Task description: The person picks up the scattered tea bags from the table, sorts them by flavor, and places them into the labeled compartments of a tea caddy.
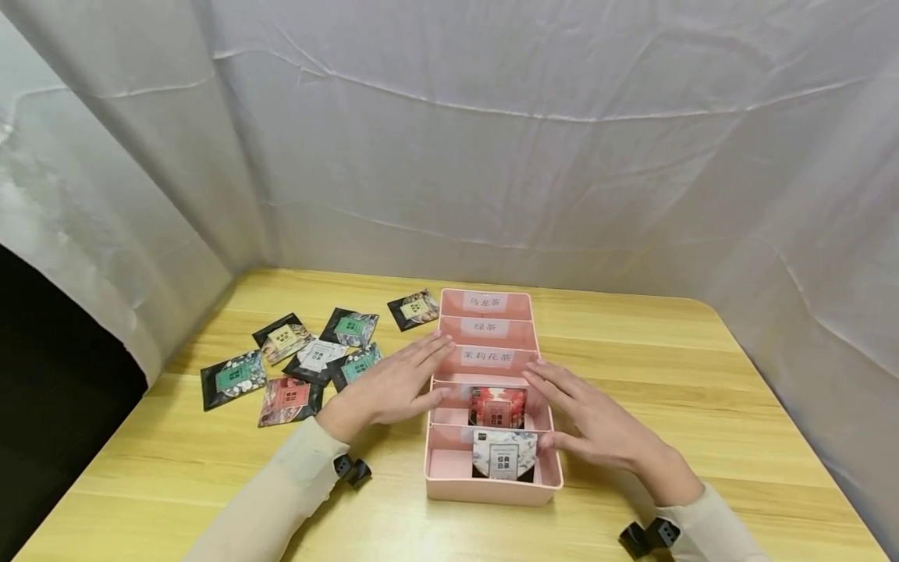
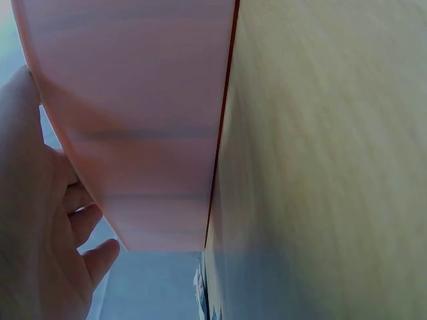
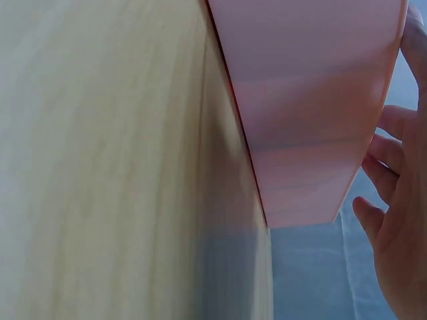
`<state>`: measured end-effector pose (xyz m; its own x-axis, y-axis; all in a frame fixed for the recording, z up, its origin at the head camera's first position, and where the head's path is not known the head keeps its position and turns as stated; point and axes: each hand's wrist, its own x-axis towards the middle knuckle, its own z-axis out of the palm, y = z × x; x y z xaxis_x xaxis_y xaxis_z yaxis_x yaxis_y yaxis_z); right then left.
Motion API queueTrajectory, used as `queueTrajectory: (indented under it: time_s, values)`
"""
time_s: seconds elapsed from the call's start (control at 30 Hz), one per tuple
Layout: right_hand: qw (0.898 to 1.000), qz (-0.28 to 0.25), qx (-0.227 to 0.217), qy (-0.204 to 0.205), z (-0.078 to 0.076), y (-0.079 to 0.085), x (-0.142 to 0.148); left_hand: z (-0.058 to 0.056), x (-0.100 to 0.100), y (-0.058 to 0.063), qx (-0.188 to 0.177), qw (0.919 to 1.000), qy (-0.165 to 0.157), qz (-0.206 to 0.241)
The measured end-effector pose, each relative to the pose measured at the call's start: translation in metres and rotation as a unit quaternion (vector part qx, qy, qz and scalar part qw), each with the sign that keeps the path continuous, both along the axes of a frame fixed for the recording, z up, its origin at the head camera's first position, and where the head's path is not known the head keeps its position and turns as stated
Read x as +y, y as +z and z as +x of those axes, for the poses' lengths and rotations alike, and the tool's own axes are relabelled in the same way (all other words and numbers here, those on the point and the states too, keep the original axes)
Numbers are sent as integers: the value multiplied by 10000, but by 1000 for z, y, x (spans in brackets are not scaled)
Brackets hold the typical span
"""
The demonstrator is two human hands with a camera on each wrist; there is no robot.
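Note:
A pink divided box (image 1: 492,491) stands on the table, with paper labels on its far dividers. In its front compartment a white-and-black tea sachet (image 1: 504,456) leans upright, and a red tea sachet (image 1: 497,407) sits in the compartment behind it. My left hand (image 1: 393,384) rests along the box's left rim, fingers extended. Across from it, my right hand (image 1: 597,417) lies at the right rim with its fingers spread. Both wrist views show the box's side wall (image 2: 140,100), with fingertips right at the top edge (image 3: 387,73). Neither hand holds a sachet.
Left of the box lie several loose tea sachets, among them a red one (image 1: 289,400), a white one (image 1: 318,358) and green ones (image 1: 234,378). A yellow-labelled sachet (image 1: 414,309) lies close to the box's far left corner. A pale curtain (image 1: 492,172) hangs behind the table (image 1: 653,351).

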<state>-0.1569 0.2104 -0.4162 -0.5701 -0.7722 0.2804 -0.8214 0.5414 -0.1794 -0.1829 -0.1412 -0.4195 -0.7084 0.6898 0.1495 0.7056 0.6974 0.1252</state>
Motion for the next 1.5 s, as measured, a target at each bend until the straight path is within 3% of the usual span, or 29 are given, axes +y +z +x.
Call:
queueTrajectory:
  time_s: [0.3,0.63,0.97,1.5]
  values:
    - [9998,161,151,14,-1,-2,0,-3,-3,-2,-188,9991,-75,369]
    - [10000,33,15,61,-2,-4,-1,-13,-12,4,-543,9941,165,920]
    - [9998,61,-165,12,0,-3,-1,-49,-31,9,-678,9891,565,1181]
    - [9998,11,-194,4,0,-3,1,-118,-37,-7,-1026,9864,864,950]
